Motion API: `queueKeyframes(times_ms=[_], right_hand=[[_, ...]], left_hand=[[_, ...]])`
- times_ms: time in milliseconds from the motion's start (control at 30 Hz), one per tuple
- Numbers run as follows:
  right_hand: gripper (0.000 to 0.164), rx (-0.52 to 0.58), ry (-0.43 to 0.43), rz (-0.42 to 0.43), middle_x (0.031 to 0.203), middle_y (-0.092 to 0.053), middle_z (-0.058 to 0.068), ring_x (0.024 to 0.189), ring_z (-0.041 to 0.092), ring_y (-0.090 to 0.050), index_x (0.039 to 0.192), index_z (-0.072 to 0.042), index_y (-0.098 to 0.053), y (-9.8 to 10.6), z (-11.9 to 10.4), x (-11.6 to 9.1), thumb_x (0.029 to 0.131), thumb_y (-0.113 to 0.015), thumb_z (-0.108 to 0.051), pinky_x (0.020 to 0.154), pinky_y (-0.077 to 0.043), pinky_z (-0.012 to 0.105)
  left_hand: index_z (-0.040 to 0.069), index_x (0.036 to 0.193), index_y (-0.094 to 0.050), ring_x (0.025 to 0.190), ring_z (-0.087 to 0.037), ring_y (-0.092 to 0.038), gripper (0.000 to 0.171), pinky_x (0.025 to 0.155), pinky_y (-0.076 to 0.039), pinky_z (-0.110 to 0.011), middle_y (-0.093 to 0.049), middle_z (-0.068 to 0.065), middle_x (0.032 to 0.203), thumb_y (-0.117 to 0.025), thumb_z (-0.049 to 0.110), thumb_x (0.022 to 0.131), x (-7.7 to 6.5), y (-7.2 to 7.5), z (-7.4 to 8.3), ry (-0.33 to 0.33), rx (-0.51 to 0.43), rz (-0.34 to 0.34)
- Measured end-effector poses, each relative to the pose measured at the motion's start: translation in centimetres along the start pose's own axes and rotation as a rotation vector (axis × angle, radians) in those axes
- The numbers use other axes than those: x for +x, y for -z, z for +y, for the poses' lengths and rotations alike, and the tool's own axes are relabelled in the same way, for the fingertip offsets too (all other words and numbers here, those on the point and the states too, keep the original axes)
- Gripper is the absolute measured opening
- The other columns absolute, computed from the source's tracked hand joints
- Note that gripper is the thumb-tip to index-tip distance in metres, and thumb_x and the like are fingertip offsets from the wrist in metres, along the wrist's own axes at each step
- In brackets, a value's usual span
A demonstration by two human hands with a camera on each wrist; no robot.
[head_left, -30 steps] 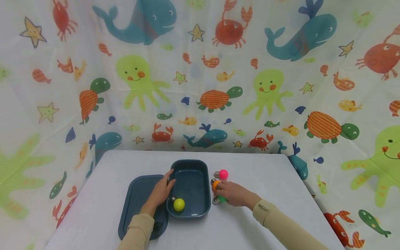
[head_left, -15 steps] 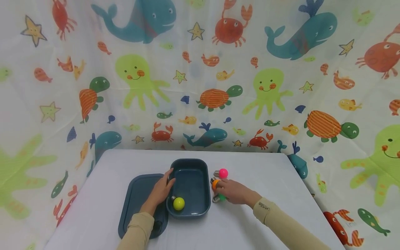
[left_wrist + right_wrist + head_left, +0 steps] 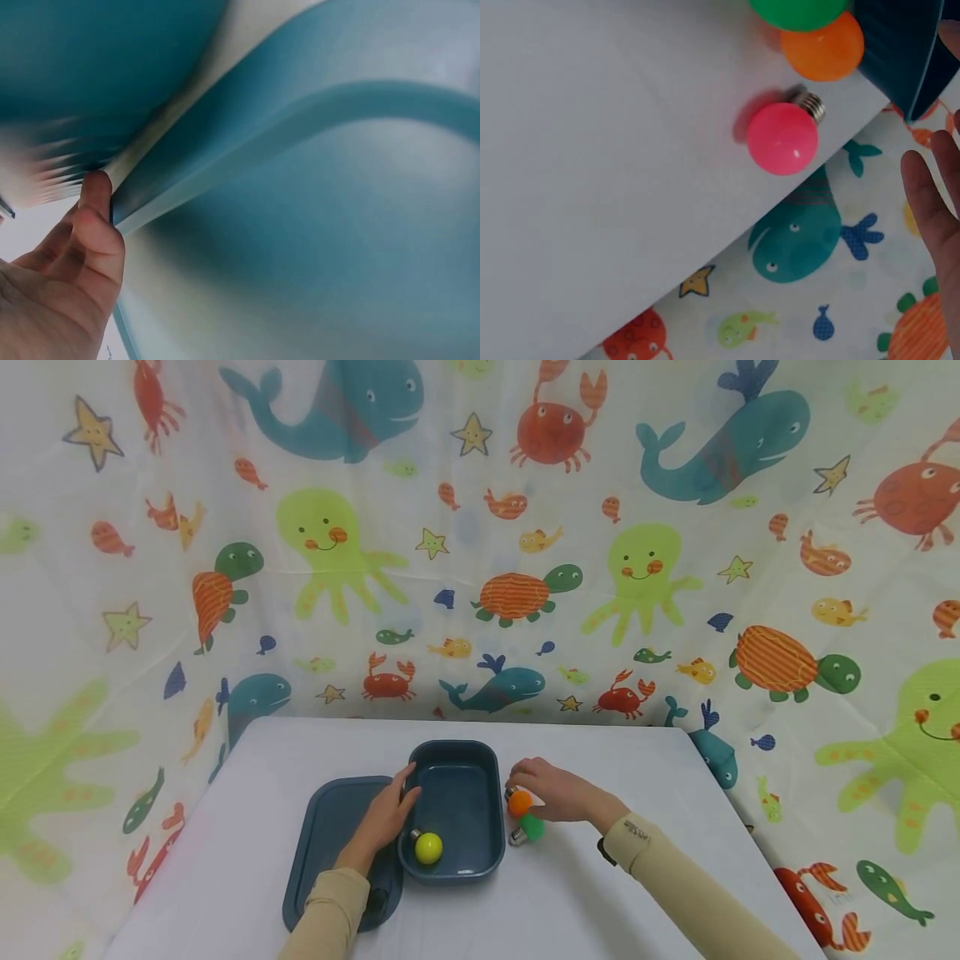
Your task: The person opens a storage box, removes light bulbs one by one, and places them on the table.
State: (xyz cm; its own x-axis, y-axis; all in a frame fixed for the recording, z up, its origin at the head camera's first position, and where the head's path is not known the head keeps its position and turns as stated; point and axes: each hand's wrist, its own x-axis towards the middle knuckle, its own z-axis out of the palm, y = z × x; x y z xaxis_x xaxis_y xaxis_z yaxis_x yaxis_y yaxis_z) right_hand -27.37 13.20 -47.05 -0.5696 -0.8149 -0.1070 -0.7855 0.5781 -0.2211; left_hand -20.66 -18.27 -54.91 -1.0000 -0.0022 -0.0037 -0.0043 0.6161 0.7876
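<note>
My left hand (image 3: 386, 817) grips the left rim of a dark blue rectangular box (image 3: 453, 810); in the left wrist view its fingertips meet at an edge. Inside the box, near its front left corner, lies a yellow light bulb (image 3: 429, 849). My right hand (image 3: 553, 789) hovers right of the box with fingers extended, holding nothing. Beneath it in the head view, a pink light bulb is hidden; the right wrist view shows that pink bulb (image 3: 783, 139) on the table. An orange light bulb (image 3: 520, 803) and a green light bulb (image 3: 532, 827) lie nearer me, close together.
A flat dark blue tray or lid (image 3: 326, 827) lies against the box's left side, partly under my left forearm. White cloth covers the table (image 3: 622, 860). Behind it hangs a curtain (image 3: 480, 643) printed with sea animals.
My right hand has lifted off the orange and green bulbs and moved away from me, over the pink bulb. The left hand and box have stayed put.
</note>
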Motion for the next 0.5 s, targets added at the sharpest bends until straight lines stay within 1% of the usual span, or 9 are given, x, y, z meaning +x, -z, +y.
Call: queueKeyframes(times_ms=[100,167,267,400,500], right_hand=[[0.051,0.005,-0.01,0.028,0.132,-0.051,0.002,0.121,0.019,-0.046,0.129,-0.013,-0.058,0.3,-0.4,0.4,0.083,-0.079,-0.01,0.1,-0.046,0.033],[0.052,0.031,-0.022,0.05,0.131,-0.051,0.003,0.119,0.02,-0.048,0.129,-0.011,-0.057,0.5,-0.9,0.6,0.082,-0.08,-0.01,0.099,-0.047,0.034],[0.052,0.108,-0.05,0.068,0.13,-0.052,0.005,0.117,0.022,-0.05,0.13,-0.008,-0.056,0.5,-1.9,1.0,0.083,-0.079,-0.014,0.099,-0.048,0.036],[0.054,0.224,-0.104,0.06,0.13,-0.05,0.007,0.115,0.024,-0.053,0.13,-0.006,-0.054,0.5,-3.3,1.6,0.085,-0.078,-0.021,0.096,-0.05,0.035],[0.055,0.253,-0.128,0.056,0.13,-0.05,0.007,0.113,0.025,-0.055,0.131,-0.007,-0.054,0.3,-4.3,2.2,0.084,-0.079,-0.024,0.092,-0.052,0.033]], left_hand=[[0.009,0.153,-0.028,0.131,-0.047,-0.042,0.056,0.106,-0.03,-0.064,-0.039,-0.029,0.147,-0.048,0.027,0.104,0.0,0.0,0.1,0.001,-0.002,-0.002],[0.009,0.154,-0.028,0.133,-0.047,-0.039,0.057,0.106,-0.029,-0.064,-0.037,-0.028,0.149,-0.049,0.029,0.104,0.0,0.0,0.1,0.009,-0.003,-0.006],[0.011,0.154,-0.028,0.136,-0.046,-0.036,0.058,0.107,-0.027,-0.064,-0.034,-0.026,0.152,-0.05,0.029,0.103,0.0,0.1,0.2,0.022,-0.011,-0.013],[0.011,0.154,-0.027,0.136,-0.046,-0.036,0.058,0.108,-0.028,-0.063,-0.034,-0.025,0.152,-0.05,0.027,0.104,0.1,0.0,0.1,0.023,-0.015,-0.016],[0.011,0.154,-0.027,0.134,-0.046,-0.038,0.057,0.107,-0.029,-0.064,-0.035,-0.026,0.151,-0.048,0.027,0.104,0.2,-0.1,0.0,0.021,-0.007,-0.014]])
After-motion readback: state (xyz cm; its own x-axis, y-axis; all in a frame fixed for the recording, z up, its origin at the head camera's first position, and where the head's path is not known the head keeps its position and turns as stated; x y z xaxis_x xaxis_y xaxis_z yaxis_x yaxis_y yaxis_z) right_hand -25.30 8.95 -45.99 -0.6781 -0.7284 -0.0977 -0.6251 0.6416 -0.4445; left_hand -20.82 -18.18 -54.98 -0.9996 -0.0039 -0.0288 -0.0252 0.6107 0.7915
